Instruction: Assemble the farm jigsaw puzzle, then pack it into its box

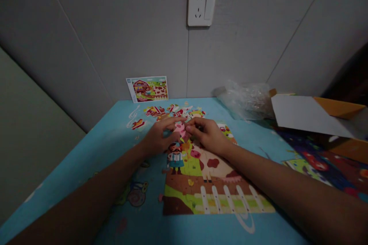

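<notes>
Between my two hands is a pink jigsaw puzzle piece [180, 127], just above the upper left part of a partly assembled jigsaw puzzle [189, 168]. My right hand [209, 134] pinches the piece's right side with thumb and forefinger. On its left side, my left hand [159, 136] curves thumb and fingers around the piece. The joined section shows a figure in a blue apron, a spotted cow and a white fence; my right hand and forearm hide part of it. Several loose puzzle pieces [155, 111] lie beyond my hands, with one red piece [138, 124] apart to the left.
A picture card [149, 89] of the farm scene leans on the wall. Crumpled clear plastic [247, 99] and an open cardboard box [310, 116] sit at the right on the blue patterned tablecloth [100, 138]. A socket [202, 5] is on the wall.
</notes>
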`<action>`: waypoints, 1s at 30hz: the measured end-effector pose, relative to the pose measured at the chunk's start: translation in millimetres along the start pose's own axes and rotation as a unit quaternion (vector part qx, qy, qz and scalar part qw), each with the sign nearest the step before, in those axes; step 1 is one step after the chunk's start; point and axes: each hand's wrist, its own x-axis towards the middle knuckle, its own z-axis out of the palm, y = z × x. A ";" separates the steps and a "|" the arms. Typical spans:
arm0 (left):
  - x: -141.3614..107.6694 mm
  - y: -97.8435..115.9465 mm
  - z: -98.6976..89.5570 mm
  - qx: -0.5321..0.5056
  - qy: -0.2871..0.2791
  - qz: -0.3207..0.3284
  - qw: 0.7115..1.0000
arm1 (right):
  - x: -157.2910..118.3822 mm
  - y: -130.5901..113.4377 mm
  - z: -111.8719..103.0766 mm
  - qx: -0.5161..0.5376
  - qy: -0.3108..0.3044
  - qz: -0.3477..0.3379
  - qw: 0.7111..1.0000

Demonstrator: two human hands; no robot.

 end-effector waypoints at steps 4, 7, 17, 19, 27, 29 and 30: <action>-0.4 4.1 -1.3 -0.015 0.036 -0.001 0.999 | -4.0 -5.0 2.1 -0.044 -0.015 -0.040 0.998; 0.1 3.0 -2.0 -0.070 0.074 -0.040 0.994 | -7.3 -7.9 3.7 -0.008 -0.013 0.005 1.000; -3.0 10.9 -3.4 -0.378 -0.114 -0.117 0.911 | -13.3 -21.7 7.6 0.137 0.044 0.112 0.983; -3.8 12.8 -5.1 -0.370 -0.140 -0.114 0.911 | -16.1 -24.8 8.7 0.135 0.030 0.094 0.986; -5.0 0.0 -11.1 -0.381 -0.129 -0.125 0.907 | -28.2 -41.0 10.9 0.081 -0.061 0.049 0.994; -4.3 -3.6 -12.9 -0.405 -0.133 -0.134 0.894 | -31.0 -44.1 15.3 0.044 -0.088 0.038 0.994; -3.9 -4.4 -14.0 -0.414 -0.145 -0.143 0.887 | -32.5 -45.5 17.9 0.030 -0.103 0.033 0.994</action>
